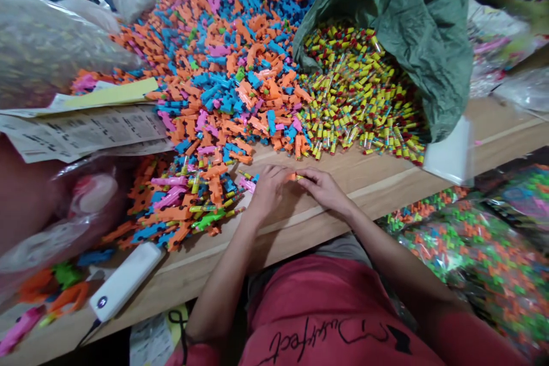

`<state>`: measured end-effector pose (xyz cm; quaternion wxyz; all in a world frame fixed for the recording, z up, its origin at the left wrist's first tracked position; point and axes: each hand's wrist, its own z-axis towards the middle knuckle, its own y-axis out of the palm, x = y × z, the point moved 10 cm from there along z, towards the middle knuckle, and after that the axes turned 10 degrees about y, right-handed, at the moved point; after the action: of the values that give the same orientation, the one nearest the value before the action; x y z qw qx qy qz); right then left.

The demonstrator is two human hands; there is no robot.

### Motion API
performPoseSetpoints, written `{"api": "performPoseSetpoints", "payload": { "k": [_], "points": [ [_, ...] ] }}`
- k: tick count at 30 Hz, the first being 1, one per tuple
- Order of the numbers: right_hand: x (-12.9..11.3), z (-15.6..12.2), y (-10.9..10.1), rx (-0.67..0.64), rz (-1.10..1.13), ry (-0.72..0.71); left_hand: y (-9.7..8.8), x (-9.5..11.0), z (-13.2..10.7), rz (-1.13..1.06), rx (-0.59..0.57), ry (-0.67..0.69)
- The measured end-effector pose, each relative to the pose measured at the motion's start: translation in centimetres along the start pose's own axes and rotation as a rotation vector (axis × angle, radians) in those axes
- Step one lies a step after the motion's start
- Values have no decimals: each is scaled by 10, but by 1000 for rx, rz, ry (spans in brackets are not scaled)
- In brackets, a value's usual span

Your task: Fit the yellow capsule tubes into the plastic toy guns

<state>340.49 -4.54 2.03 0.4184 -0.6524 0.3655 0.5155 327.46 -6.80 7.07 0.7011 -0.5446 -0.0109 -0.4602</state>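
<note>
Both my hands meet at the front edge of the wooden table (pixel 377 177). My left hand (pixel 268 187) and my right hand (pixel 323 187) are closed, pinching a small orange plastic piece (pixel 292 176) between their fingertips. A yellow tip shows at the piece's right end. Behind my hands spreads a big heap of orange, blue and pink plastic toy pieces (pixel 227 63). To its right lies a pile of small yellow tubes with coloured caps (pixel 360 97), spilling from a green sack (pixel 412 17). A smaller heap of assembled pieces (pixel 189 200) lies left of my left hand.
Newspaper sheets (pixel 81 131) and clear plastic bags (pixel 47 46) lie on the left. A white power bank (pixel 124 280) rests near the table's front left edge. Bags of coloured pieces (pixel 484 251) sit below the table on the right.
</note>
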Motion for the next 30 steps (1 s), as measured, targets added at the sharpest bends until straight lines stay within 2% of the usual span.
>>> {"api": "performPoseSetpoints", "payload": {
  "k": [6, 10, 14, 16, 17, 19, 21, 23, 25, 26, 27, 28, 30],
  "points": [
    [1, 1, -2, -33, 39, 58, 0, 10, 2, 41, -12, 52],
    [3, 2, -5, 4, -85, 64, 6, 23, 3, 120, -4, 125],
    [-4, -3, -1, 25, -176, 37, 9, 28, 2, 155, 6, 143],
    [-12, -6, 2, -26, -157, 7, -1, 25, -3, 161, -2, 144],
    [-16, -6, -2, -43, -155, -13, -13, 20, -7, 172, 1, 130],
    [-22, -4, -28, -9, -194, -55, -52, 5, -20, 221, 22, 74],
    [-22, -4, -80, 152, -298, -89, -105, -15, -40, 321, 74, -24],
    [-16, -9, -142, 373, -467, -103, -163, -32, -61, 467, 191, -173],
    [-1, -13, -189, 513, -680, -77, -204, -39, -76, 582, 303, -307],
    [8, -13, -204, 550, -766, -64, -211, -40, -76, 604, 332, -346],
    [17, -11, -210, 540, -831, -64, -208, -43, -70, 603, 330, -368],
    [26, -9, -211, 516, -879, -73, -196, -47, -60, 578, 302, -366],
    [37, -5, -201, 471, -935, -98, -151, -69, -33, 517, 97, -401]
  ]
}}
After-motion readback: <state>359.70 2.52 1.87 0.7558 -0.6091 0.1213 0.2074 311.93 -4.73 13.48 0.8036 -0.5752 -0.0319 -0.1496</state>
